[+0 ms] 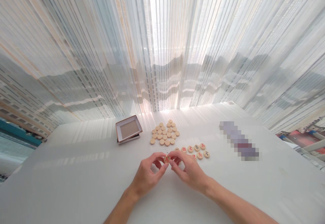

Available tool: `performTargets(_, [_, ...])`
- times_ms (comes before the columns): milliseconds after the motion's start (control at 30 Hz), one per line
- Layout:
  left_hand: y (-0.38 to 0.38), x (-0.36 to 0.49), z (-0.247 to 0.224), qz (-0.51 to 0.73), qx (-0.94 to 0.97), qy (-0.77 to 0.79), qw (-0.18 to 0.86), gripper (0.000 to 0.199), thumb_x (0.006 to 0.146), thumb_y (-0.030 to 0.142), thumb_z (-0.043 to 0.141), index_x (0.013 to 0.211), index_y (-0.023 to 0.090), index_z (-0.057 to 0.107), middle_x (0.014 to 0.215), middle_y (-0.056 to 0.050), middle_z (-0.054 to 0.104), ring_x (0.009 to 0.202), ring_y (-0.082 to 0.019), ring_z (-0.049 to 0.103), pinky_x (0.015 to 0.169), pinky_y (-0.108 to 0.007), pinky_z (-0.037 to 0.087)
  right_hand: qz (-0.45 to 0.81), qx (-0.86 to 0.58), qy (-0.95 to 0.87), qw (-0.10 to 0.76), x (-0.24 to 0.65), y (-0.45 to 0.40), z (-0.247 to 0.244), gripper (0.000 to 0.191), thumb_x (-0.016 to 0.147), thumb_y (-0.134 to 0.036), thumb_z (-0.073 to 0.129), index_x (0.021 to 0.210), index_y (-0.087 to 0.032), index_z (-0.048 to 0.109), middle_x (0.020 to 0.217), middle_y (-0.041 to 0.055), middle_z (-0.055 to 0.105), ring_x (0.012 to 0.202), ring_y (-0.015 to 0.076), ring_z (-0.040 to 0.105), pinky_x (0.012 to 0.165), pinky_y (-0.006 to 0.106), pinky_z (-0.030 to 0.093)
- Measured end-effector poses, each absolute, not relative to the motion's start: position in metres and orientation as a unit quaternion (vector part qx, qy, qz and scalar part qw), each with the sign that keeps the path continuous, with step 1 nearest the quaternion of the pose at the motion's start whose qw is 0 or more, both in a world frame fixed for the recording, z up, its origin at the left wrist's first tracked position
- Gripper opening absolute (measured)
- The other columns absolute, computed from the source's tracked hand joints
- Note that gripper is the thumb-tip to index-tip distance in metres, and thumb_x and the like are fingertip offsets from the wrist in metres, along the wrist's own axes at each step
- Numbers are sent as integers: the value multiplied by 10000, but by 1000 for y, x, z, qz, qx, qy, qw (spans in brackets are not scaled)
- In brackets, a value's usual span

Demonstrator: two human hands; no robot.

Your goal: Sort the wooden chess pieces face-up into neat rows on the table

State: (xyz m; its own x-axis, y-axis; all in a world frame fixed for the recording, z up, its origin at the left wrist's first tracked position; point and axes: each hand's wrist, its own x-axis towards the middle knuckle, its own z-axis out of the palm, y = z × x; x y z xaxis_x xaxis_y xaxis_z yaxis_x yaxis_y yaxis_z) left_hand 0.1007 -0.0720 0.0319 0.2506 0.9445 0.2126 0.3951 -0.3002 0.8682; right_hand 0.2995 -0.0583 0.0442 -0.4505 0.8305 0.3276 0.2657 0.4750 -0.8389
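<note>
Two bare hands meet over the white table, forearms reaching in from the near edge. The left hand and the right hand share a narrow pinch, thumbs and fingertips closed around one round piece, its red character turned up toward the person. That piece sits between the two hands, near the middle of the table.

Just beyond the right hand I see two short rows of lettered pieces, lying face up, some marked in red and some in dark ink; the knuckles hide part of the nearer row. Well off to the right lies something blurred out, too blocky to make out.

Farther on, a loose cluster of plain-faced pieces spreads across the tabletop, several touching. Left of it, a shallow box rests tilted on a darker part underneath. Behind everything hangs a sheer striped curtain, bright with daylight.
</note>
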Motion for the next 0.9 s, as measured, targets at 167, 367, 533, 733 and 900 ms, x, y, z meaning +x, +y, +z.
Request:
performTargets(167, [-72,101,33,388,683,484,386,251,892,353,627,1107,225,596,940,-32,722,748,-155,665,748,-298,569,363,-351,-776,378,301,-59,44,156,973,-220,497,1100,-231,587,978,29,695,768,122,656,601,202,512])
performTargets(367, [-70,102,32,405,667,471,411,215,893,345,630,1061,218,587,927,-32,704,729,-147,657,715,-285,561,356,-347,-782,376,301,-59,44,180,968,-221,486,1115,-245,587,994,37,691,767,133,657,560,199,500])
performTargets(533, [-70,103,32,419,656,460,427,180,900,333,626,1024,207,592,926,-32,690,704,-139,645,680,-276,556,342,-347,-791,369,302,-59,41,198,970,-216,482,1134,-245,589,981,40,685,760,133,652,582,204,505])
performTargets(733, [-70,103,36,421,651,458,435,153,907,332,622,979,200,590,844,-10,688,689,-137,645,697,-277,551,335,-341,-797,368,301,-59,37,202,974,-209,478,1146,-246,578,976,35,687,759,131,656,640,225,516])
performTargets(900, [-70,103,36,420,643,463,442,174,926,367,591,967,199,594,842,-18,710,679,-140,646,687,-276,549,327,-336,-801,372,299,-58,34,200,965,-197,490,1140,-236,578,976,40,685,730,124,657,661,237,525])
